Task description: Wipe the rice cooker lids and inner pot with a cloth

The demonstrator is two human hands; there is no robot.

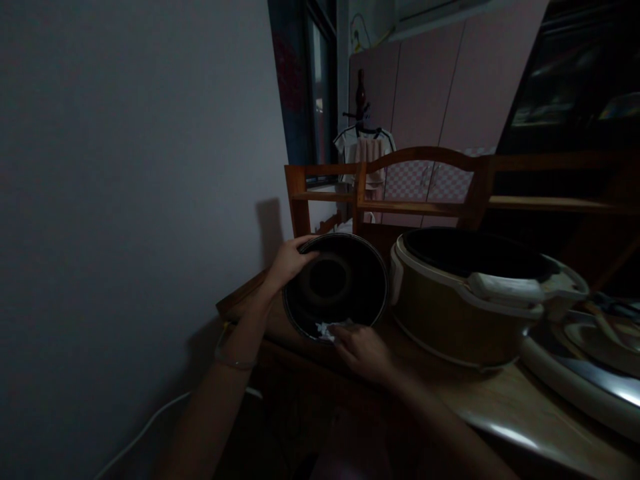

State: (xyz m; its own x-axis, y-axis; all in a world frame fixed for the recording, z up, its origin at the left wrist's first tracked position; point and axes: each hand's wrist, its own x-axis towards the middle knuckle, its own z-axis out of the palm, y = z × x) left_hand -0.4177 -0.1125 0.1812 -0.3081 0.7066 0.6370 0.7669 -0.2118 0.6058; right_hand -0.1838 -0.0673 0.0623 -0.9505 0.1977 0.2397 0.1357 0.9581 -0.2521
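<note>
A round dark inner pot (360, 280) is tilted so that its open mouth faces me, on the left part of the table. My left hand (294, 260) grips its upper left rim, thumb inside and fingers behind. At the lower rim my right hand (363, 347) is closed on a crumpled white tissue (327, 331), which touches the inside of the wall near the edge. Just right of the pot stands a large cooker body (450, 313) with pale handles, its top open and dark inside.
A cooker lid (590, 360) lies at the right on the wooden table (520, 420). Behind rises a wooden shelf rail (415, 207). A pale wall (140, 167) bounds the left side, and a white cable (150, 423) hangs below.
</note>
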